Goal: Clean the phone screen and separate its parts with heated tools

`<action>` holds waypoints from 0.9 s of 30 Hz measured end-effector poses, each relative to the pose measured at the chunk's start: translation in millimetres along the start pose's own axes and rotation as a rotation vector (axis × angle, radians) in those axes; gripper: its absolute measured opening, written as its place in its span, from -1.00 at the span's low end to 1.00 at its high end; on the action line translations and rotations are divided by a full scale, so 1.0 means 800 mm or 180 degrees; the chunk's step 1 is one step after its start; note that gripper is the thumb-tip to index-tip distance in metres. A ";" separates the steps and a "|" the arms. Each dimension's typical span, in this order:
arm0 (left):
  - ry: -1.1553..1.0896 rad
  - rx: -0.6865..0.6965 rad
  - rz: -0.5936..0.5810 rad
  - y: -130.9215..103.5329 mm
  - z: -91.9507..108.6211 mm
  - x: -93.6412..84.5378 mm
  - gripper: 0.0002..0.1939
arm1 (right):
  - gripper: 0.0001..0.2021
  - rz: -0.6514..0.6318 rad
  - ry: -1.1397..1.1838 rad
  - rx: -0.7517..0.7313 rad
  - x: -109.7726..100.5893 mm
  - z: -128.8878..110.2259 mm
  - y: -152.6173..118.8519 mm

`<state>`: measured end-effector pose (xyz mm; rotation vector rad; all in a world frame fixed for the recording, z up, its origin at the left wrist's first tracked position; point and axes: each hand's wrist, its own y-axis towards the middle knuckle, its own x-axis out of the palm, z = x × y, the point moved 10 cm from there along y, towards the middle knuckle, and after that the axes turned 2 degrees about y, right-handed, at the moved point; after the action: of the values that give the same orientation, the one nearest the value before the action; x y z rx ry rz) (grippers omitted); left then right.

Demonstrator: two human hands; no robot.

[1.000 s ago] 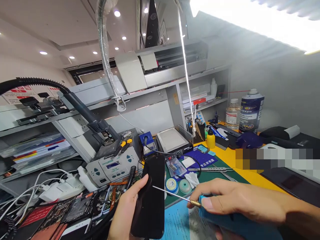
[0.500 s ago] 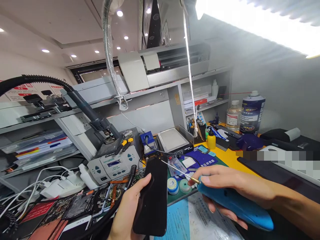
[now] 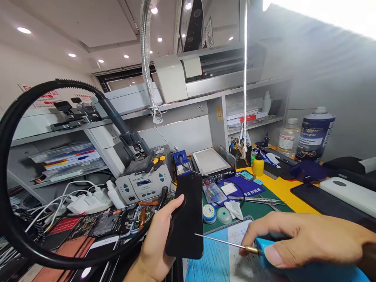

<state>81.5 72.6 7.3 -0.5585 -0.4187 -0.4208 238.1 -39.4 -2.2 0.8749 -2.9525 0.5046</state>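
A black phone (image 3: 188,219) is held upright in my left hand (image 3: 157,239), its dark face toward me and my thumb along its left edge. My right hand (image 3: 305,239) is wrapped round a blue tool (image 3: 263,250) with a brass collar and a long thin metal shaft. The shaft points left, and its tip overlaps the lower part of the phone in view; whether it touches cannot be made out. Blue and white papers (image 3: 211,250) lie below the shaft.
A grey soldering station (image 3: 143,184) stands behind my left hand, with a thick black hose looping at the left. Phone parts (image 3: 108,223) spread at lower left. Round tins (image 3: 209,214), tweezers (image 3: 261,200) and a yellow bottle (image 3: 258,164) are on the green mat.
The view has shifted, moving the surroundings rightward in it. The blue tool has come lower and nearer, its tip moving from the phone's top to its lower part. Both hands keep their hold.
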 end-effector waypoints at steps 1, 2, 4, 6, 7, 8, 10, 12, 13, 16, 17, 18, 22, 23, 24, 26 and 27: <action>0.0002 -0.0019 -0.0032 -0.001 -0.001 0.002 -0.83 | -0.50 0.0025 0.0233 0.0097 -0.003 0.009 0.003; 0.0003 -0.0040 -0.0056 -0.001 -0.001 0.003 -0.84 | -0.48 0.0089 0.0420 0.0183 -0.006 0.016 0.005; 0.0006 -0.0079 -0.0094 -0.002 -0.003 0.003 -0.82 | -0.44 0.0089 0.0653 0.0278 -0.007 0.020 0.009; 0.0012 -0.0125 -0.0119 -0.001 -0.006 0.002 -0.81 | -0.45 0.0128 0.0777 0.0299 -0.010 0.016 0.010; 0.0016 -0.0154 -0.0128 -0.001 -0.007 0.002 -0.80 | -0.45 0.0158 0.0823 0.0288 -0.013 0.012 0.011; 0.0020 -0.0189 -0.0140 -0.001 -0.009 0.002 -0.79 | -0.46 0.0205 0.0867 0.0244 -0.017 0.007 0.011; 0.0041 -0.0237 -0.0123 -0.001 -0.012 0.003 -0.77 | -0.49 0.0298 0.0953 0.0106 -0.026 -0.006 0.010; 0.0075 -0.0272 -0.0071 -0.004 -0.014 0.005 -0.77 | -0.53 0.0460 0.0982 -0.0120 -0.039 -0.020 0.008; 0.0085 -0.0286 -0.0047 -0.006 -0.014 0.007 -0.78 | -0.55 0.0579 0.0968 -0.0241 -0.046 -0.027 0.006; 0.0015 -0.0368 0.0033 -0.013 -0.017 0.014 -0.78 | -0.62 0.0919 0.0906 -0.0498 -0.061 -0.042 0.001; -0.0024 -0.0386 0.0056 -0.014 -0.017 0.016 -0.77 | -0.65 0.0999 0.0891 -0.0565 -0.064 -0.046 0.000; -0.0044 -0.0401 0.0072 -0.016 -0.017 0.018 -0.76 | -0.68 0.1049 0.0880 -0.0618 -0.065 -0.048 -0.001; -0.0020 -0.0393 0.0130 -0.014 -0.017 0.018 -0.73 | -0.62 0.0874 0.0925 -0.0628 -0.056 -0.045 0.003; -0.0004 -0.0345 0.0172 -0.012 -0.016 0.015 -0.73 | -0.58 0.0709 0.0937 -0.0514 -0.049 -0.038 0.005; 0.0009 -0.0273 0.0208 -0.010 -0.014 0.012 -0.73 | -0.54 0.0521 0.0924 -0.0370 -0.040 -0.030 0.007; 0.0045 -0.0129 0.0238 -0.005 -0.009 0.005 -0.74 | -0.48 0.0179 0.0785 -0.0024 -0.023 -0.010 0.007; 0.0065 -0.0089 0.0227 -0.003 -0.007 0.003 -0.74 | -0.44 0.0050 0.0666 0.0153 -0.015 0.000 0.005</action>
<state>83.9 67.1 4.9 -0.5941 -0.3725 -0.3642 246.4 -29.8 -4.8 0.7523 -2.7704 0.6285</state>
